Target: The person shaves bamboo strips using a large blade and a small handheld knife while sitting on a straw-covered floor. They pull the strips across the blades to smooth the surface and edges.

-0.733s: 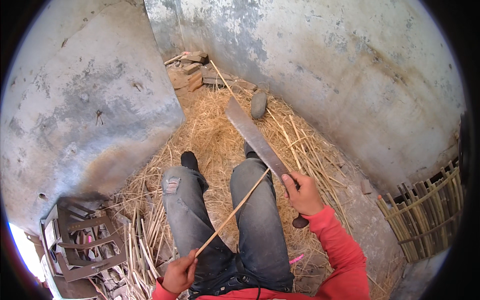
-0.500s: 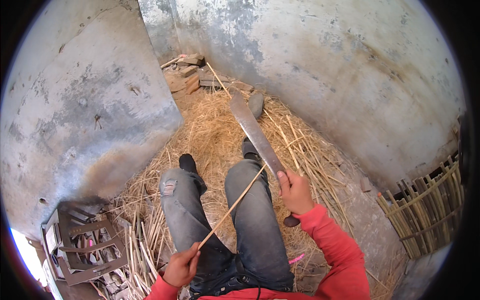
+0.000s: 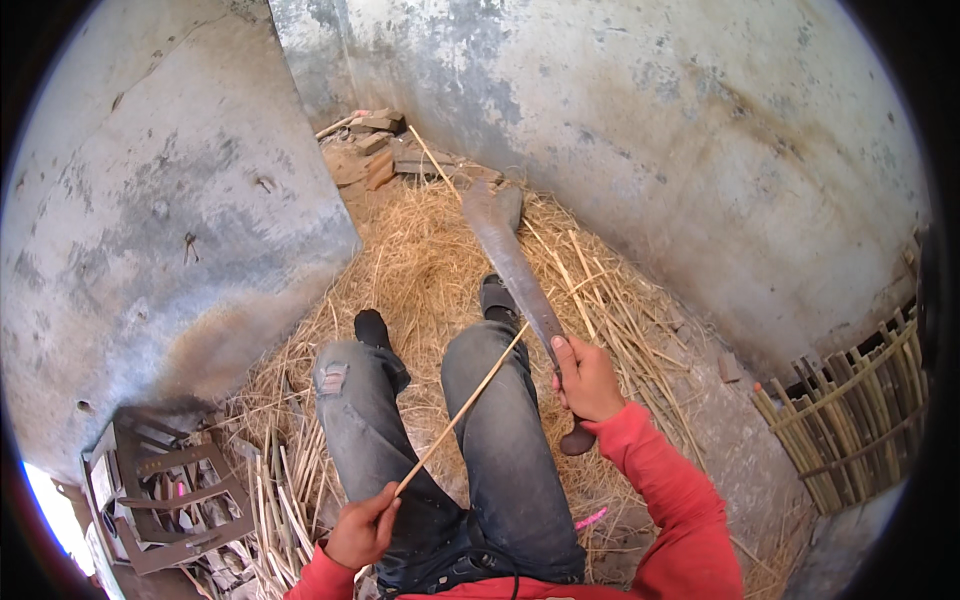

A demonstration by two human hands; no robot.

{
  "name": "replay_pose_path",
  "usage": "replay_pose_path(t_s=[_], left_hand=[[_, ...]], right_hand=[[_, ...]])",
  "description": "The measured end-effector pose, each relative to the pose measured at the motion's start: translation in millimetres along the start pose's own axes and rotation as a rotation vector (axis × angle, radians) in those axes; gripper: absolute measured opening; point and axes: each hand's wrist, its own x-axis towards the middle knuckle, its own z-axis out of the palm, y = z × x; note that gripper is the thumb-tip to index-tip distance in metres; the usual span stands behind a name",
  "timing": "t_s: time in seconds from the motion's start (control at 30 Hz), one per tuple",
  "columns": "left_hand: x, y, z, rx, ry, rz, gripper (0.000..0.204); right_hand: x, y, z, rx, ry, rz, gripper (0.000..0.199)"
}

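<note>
Straw-strewn floor (image 3: 420,260) between 2 grey walls: at frame centre, the right hand (image 3: 585,378) clenches a long, seemingly heavy, rigid machete (image 3: 515,262) by its handle, while the left hand (image 3: 362,528), lower left, pinches a thin, light, probably springy bamboo strip (image 3: 462,410) at its near end.

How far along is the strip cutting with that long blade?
Done: a pile of cut strips lies on the straw by the left leg. In hand: the left hand grips one end of a thin cane strip, and the right hand holds a long blade whose edge meets the strip's far end. Left: this strip is uncut.
</note>
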Motion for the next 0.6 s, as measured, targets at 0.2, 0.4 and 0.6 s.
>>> replay_pose_path(t_s=[0.2, 0.4, 0.6], left_hand=[[-0.9, -6.5, 2.4, -0.095, 0.037, 0.023, 0.026], [3.4, -2.3, -4.5, -0.131, -0.018, 0.011, 0.026], [8.2, 9.8, -3.5, -0.185, -0.068, -0.077, 0.025]], right_hand=[[-5.6, -4.4, -10.8, 0.09, -0.174, 0.131, 0.038], [-20.3, -5.6, -2.6, 0.177, -0.258, 0.258, 0.037], [-15.5, -10.6, 3.9, 0.23, -0.159, 0.258, 0.037]])
